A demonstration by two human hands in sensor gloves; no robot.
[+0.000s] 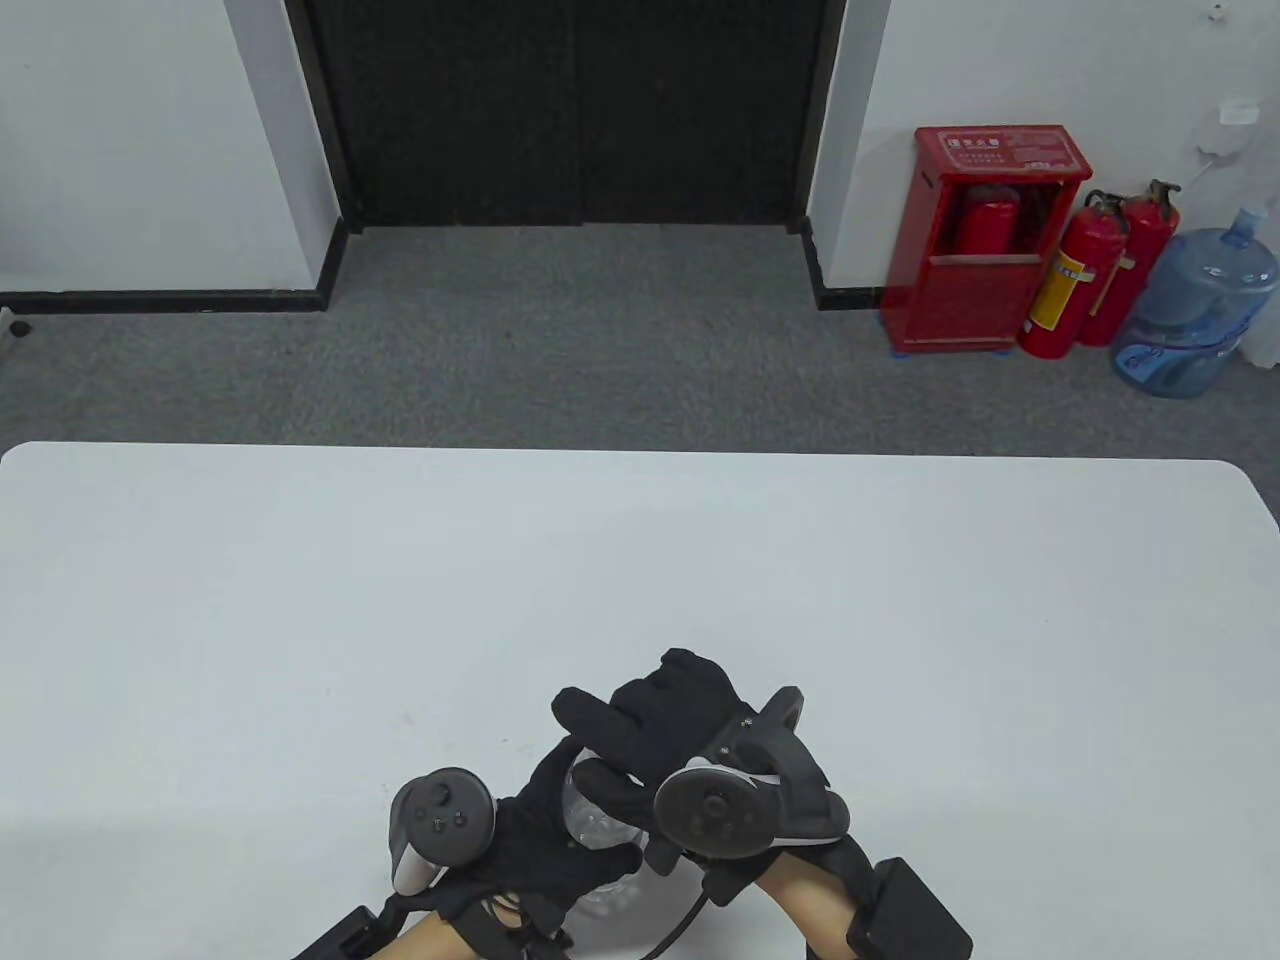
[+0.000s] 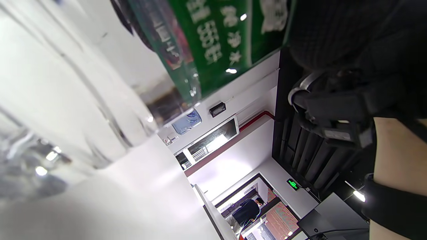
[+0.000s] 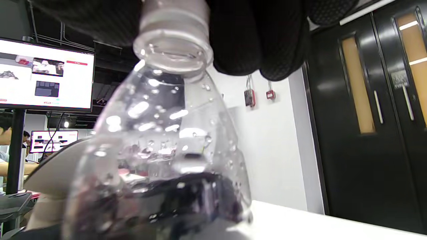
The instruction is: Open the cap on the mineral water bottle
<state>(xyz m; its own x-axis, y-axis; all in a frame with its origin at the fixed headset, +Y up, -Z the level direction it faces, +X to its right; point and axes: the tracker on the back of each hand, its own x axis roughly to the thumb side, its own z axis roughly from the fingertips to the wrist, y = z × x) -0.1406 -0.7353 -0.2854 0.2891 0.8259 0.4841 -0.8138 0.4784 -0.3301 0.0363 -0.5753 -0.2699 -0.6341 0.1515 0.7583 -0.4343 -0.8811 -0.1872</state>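
A clear plastic water bottle (image 1: 592, 812) stands upright near the table's front edge, between my two hands. My left hand (image 1: 545, 840) grips its body from the left. In the left wrist view the bottle's green label (image 2: 213, 40) fills the top and its clear lower body rests on the white table. My right hand (image 1: 625, 745) is cupped over the top of the bottle. In the right wrist view the bottle neck (image 3: 173, 56) rises into my right gloved fingers (image 3: 260, 36), which close around the whitish cap (image 3: 173, 11). Most of the cap is hidden by the glove.
The white table (image 1: 300, 600) stretches wide on both sides and ahead of the hands. Beyond its far edge, on the floor, are a red fire-extinguisher cabinet (image 1: 985, 240) and a large blue water jug (image 1: 1195, 310).
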